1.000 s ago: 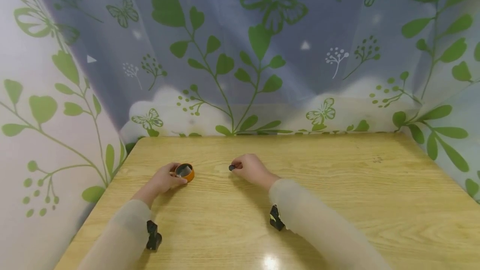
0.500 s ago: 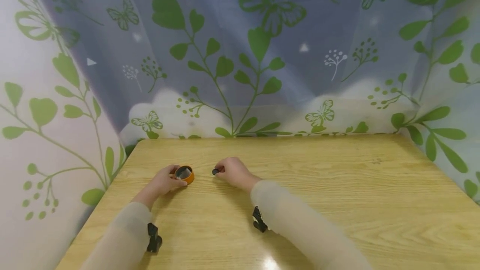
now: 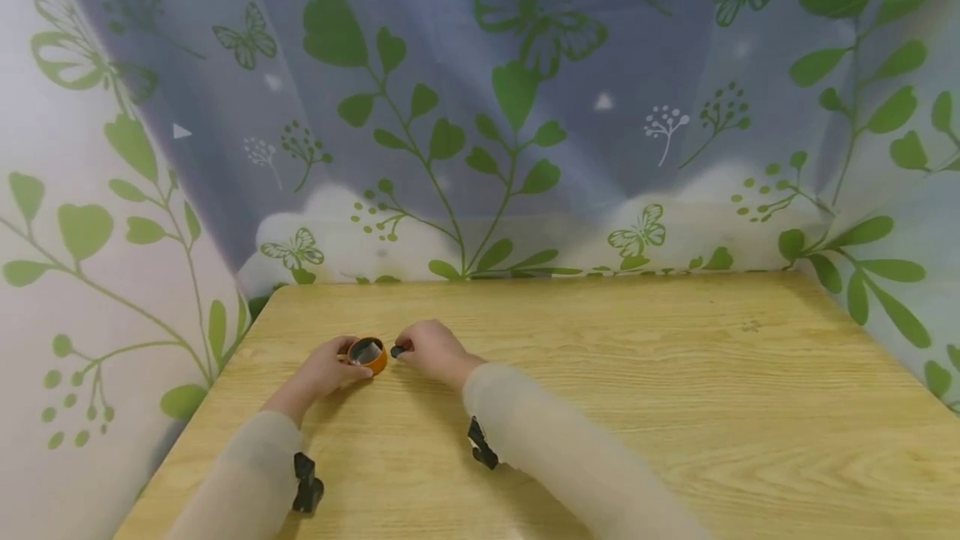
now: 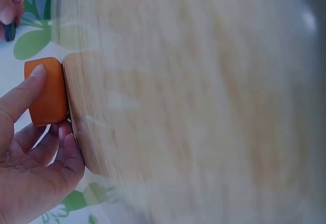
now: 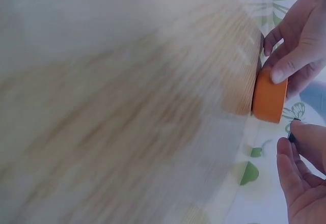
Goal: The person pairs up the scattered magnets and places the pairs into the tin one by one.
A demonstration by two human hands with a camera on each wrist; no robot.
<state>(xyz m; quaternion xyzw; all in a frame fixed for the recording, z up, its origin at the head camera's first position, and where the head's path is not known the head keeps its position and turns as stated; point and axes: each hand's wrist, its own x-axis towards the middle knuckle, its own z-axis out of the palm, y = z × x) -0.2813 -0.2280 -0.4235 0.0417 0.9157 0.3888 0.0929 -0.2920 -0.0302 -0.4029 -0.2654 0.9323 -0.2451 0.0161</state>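
On the left part of the table sits a small, round orange cup point(image 3: 369, 358) with a dark inside. Something greyish and shiny lies in it, too small to identify. My left hand point(image 3: 328, 369) holds the cup from its left side, the thumb against the orange wall point(image 4: 51, 94) in the left wrist view. Just right of the rim, my right hand point(image 3: 435, 350) pinches a small black disc point(image 3: 397, 351) between thumb and fingertips. In the right wrist view the disc point(image 5: 292, 133) shows as a thin dark edge, apart from the cup.
The wood-grain table point(image 3: 637, 407) stretches to the right and toward me. A curtain point(image 3: 442, 107) with green leaves and butterflies hangs behind its far edge and along both sides. Black wrist cameras are strapped to both sleeves.
My right hand has moved left with the black disc, from well right of the orange cup to close beside its rim. The left hand and cup have stayed in place.
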